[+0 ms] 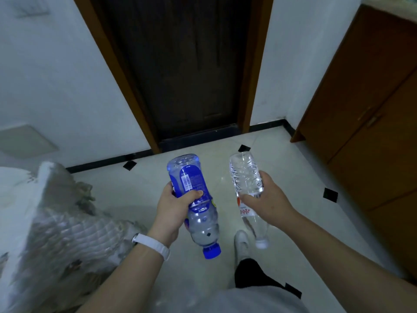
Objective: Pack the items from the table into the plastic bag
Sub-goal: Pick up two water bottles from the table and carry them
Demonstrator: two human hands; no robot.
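Observation:
My left hand [174, 213] grips a plastic bottle with a blue label and blue cap [191, 184] around its middle, base pointing away from me and cap toward me. My right hand [265, 199] grips a clear ribbed water bottle with a white cap and red-printed label [246, 175], held the same way, cap down toward me. Both bottles hang over the tiled floor, side by side and apart. No plastic bag is clearly in view.
A pale, blurred quilted bundle [56, 222] fills the lower left. A dark wooden door [187, 71] stands straight ahead and a brown cabinet [370, 123] on the right. My foot in a light shoe [241, 242] is on the floor, which carries black tape marks [330, 194].

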